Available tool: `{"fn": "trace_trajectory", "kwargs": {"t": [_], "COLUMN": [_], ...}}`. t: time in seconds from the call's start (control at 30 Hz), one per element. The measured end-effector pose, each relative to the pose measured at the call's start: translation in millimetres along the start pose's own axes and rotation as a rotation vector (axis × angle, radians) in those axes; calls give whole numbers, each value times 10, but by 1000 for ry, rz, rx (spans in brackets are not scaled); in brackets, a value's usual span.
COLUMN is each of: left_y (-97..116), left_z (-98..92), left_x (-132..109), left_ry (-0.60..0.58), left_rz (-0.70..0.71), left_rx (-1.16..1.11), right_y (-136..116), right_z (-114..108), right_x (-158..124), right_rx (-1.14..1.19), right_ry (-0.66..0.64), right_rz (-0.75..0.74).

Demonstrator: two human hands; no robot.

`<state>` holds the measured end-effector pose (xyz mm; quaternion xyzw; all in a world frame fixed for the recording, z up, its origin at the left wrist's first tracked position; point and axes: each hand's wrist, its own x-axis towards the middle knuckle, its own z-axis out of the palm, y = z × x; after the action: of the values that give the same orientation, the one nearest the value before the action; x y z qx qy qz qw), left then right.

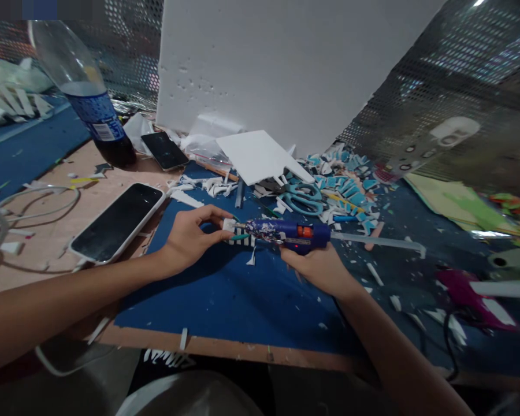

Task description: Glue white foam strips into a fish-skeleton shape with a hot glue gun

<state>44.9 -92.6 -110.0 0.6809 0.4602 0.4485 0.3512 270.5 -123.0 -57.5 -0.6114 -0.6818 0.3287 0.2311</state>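
My right hand (318, 267) is wrapped round the grip of a blue hot glue gun (292, 233), which points left and has a clear glue stick (377, 241) coming out of its back. Between thumb and fingers, my left hand (195, 236) pinches a small white piece with black stripes (241, 240). The gun's nozzle lies over this piece, near my left fingertips; whether it touches cannot be made out. Both hands are above a blue mat (225, 306).
Behind the gun lie blue-handled scissors (303, 199), a white board piece (262, 155) and heaped scraps (342, 173). Phones (119, 222) and a cola bottle (89, 110) stand at left. A magenta glue gun (476, 297) with a black cord lies right. A white foam panel (264, 69) rises behind.
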Motion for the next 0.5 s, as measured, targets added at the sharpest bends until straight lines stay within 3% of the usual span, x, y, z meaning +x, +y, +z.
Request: {"fn": "trace_trajectory", "kwargs": {"t": [0.23, 0.33, 0.43, 0.5], "left_y": [-11, -12, -20, -24], "left_z": [-10, -21, -28, -31], "left_x": [-5, -11, -17, -18], "left_ry": [11, 54, 116, 134], "left_rz": [24, 49, 67, 64], "left_rx": [42, 26, 7, 4], "right_y": [-46, -56, -8, 70], "right_z": [12, -14, -115, -201], "right_x": [-23, -32, -71, -126], "right_rx": [-50, -206, -502, -687], "right_ry": [-3, 122, 305, 357], "right_rz": [22, -11, -47, -31]}}
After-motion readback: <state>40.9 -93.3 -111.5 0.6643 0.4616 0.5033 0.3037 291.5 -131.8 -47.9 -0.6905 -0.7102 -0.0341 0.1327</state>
